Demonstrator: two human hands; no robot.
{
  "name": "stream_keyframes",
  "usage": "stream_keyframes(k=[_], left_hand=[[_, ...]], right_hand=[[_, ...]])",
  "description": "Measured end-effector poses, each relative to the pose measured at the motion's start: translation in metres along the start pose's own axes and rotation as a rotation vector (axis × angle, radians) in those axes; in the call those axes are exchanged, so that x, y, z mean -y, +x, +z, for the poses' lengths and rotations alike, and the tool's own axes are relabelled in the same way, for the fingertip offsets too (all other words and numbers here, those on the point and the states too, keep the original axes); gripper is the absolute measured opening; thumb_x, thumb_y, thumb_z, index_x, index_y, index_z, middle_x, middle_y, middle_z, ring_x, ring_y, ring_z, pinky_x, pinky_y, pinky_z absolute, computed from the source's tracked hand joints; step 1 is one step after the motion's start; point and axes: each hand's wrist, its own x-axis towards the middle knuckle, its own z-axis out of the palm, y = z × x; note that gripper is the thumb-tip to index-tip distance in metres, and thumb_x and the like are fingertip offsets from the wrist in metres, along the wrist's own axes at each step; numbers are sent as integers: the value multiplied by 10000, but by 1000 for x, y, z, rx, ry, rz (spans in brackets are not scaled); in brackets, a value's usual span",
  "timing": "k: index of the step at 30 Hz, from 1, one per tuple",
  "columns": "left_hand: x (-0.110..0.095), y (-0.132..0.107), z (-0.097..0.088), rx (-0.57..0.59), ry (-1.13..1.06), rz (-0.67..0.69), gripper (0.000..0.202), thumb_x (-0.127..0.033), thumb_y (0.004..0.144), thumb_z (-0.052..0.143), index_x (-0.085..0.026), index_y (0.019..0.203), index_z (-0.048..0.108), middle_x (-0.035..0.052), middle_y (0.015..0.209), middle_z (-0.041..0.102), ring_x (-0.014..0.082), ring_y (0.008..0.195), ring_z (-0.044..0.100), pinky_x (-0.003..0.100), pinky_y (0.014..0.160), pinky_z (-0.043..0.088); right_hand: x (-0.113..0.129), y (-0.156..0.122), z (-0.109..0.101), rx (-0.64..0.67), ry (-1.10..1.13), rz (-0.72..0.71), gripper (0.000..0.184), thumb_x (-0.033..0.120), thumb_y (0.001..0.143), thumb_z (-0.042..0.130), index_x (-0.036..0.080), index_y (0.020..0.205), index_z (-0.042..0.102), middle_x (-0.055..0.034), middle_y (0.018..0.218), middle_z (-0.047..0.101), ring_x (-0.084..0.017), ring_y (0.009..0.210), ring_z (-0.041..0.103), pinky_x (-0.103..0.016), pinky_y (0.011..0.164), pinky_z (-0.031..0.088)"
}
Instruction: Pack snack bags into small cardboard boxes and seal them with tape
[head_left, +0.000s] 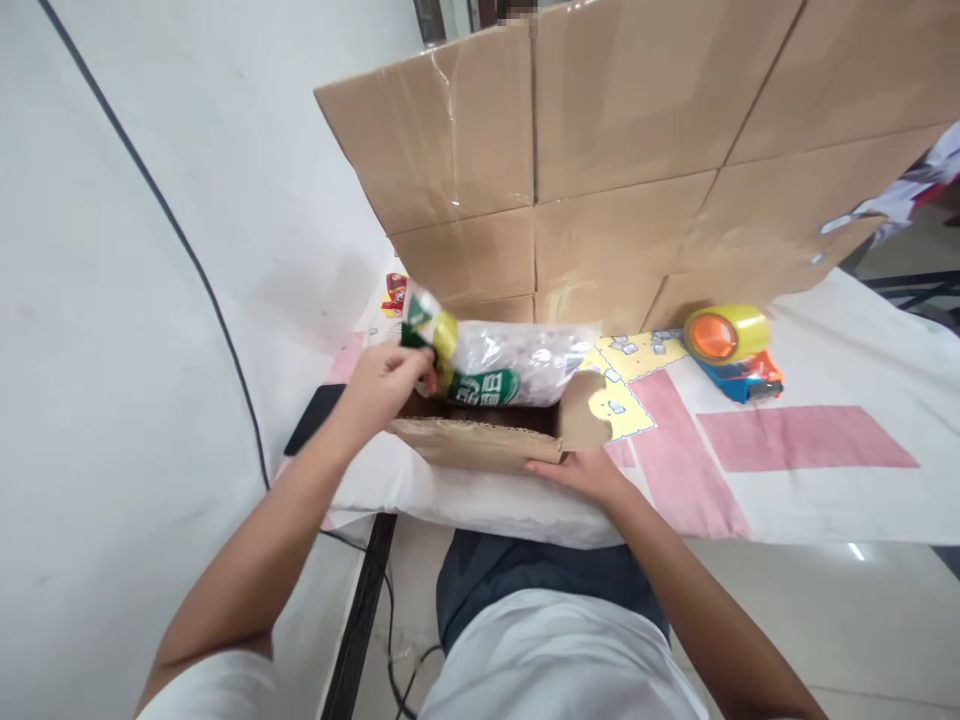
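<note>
My left hand (396,377) pinches the left end of a clear plastic package (525,350) with green and yellow printing. The package lies lengthwise over the opening of a small cardboard box (480,445), and its contents look pale and cannot be made out. At the box's right end, my right hand (581,470) supports the lower corner, with fingers along the front and part of the hand hidden behind a raised flap (585,412). The box rests near the front edge of the cloth-covered table.
A large creased cardboard sheet (622,230) stands upright behind the box. To the right sits a tape dispenser (739,375) with a yellow roll of tape (739,332). A red packet (394,294) and a dark flat object (315,420) lie left, near the white wall (150,350) with its black cable.
</note>
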Motion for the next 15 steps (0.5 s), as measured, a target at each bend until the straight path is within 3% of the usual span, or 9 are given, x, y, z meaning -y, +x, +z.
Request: stream_keyframes(k=[1, 3, 5, 7, 9, 12, 13, 15], left_hand=[[9, 0, -7, 150, 113, -3, 450, -472, 892, 567, -245, 514, 652, 54, 716, 724, 272, 880, 693, 401, 810, 533], [20, -1, -21, 285, 303, 2, 345, -486, 806, 653, -268, 541, 687, 55, 945, 794, 355, 1125, 664, 494, 974, 512], [19, -5, -32, 261, 382, 14, 336, -533, 814, 661, -270, 611, 710, 46, 1240, 755, 390, 1330, 556, 574, 1107, 426], [6, -9, -36, 243, 340, 31, 390, -573, 878, 617, -250, 676, 701, 46, 1386, 682, 360, 1373, 530, 551, 1134, 413], [-12, -12, -34, 340, 258, 39, 391, -590, 934, 557, -254, 830, 728, 45, 1376, 684, 301, 1291, 602, 454, 1069, 481], [-32, -17, -26, 648, 279, 14, 466, -659, 924, 553, -299, 1152, 743, 35, 1165, 766, 262, 1019, 715, 351, 838, 547], [-34, -19, -23, 725, 314, 12, 493, -675, 910, 568, -309, 1191, 741, 32, 1077, 782, 259, 928, 726, 334, 761, 538], [-33, -23, -16, 754, 365, 47, 459, -669, 895, 599, -317, 1131, 775, 23, 905, 784, 246, 763, 716, 315, 642, 491]], right_hand=[[0, 1, 0, -13, -8, 9, 718, 675, 795, 748, 205, 1316, 595, -142, 1174, 655, -386, 1140, 638, -591, 1000, 549], [1, 2, -1, -55, -35, -10, 773, 665, 785, 765, 206, 1372, 562, -149, 1220, 631, -400, 1197, 606, -595, 1022, 536], [2, 3, 0, -71, -63, -63, 867, 649, 751, 804, 206, 1435, 509, -160, 1285, 598, -414, 1264, 565, -604, 1055, 518], [2, 3, 1, -53, -79, -93, 943, 628, 729, 829, 209, 1485, 452, -172, 1318, 578, -419, 1292, 545, -610, 1062, 514], [2, 3, 2, -38, -89, -101, 1012, 616, 728, 833, 213, 1539, 383, -190, 1356, 558, -426, 1315, 529, -617, 1060, 516], [3, 1, 0, -73, -121, -170, 1134, 585, 766, 814, 216, 1637, 189, -227, 1558, 385, -447, 1465, 396, -650, 1133, 446], [3, 1, -1, -91, -131, -212, 1166, 580, 777, 806, 230, 1655, 123, -222, 1632, 277, -448, 1519, 322, -663, 1169, 400], [6, 1, -7, -95, -123, -284, 1114, 593, 805, 774, 289, 1657, 125, -171, 1714, 95, -438, 1584, 198, -672, 1219, 319]])
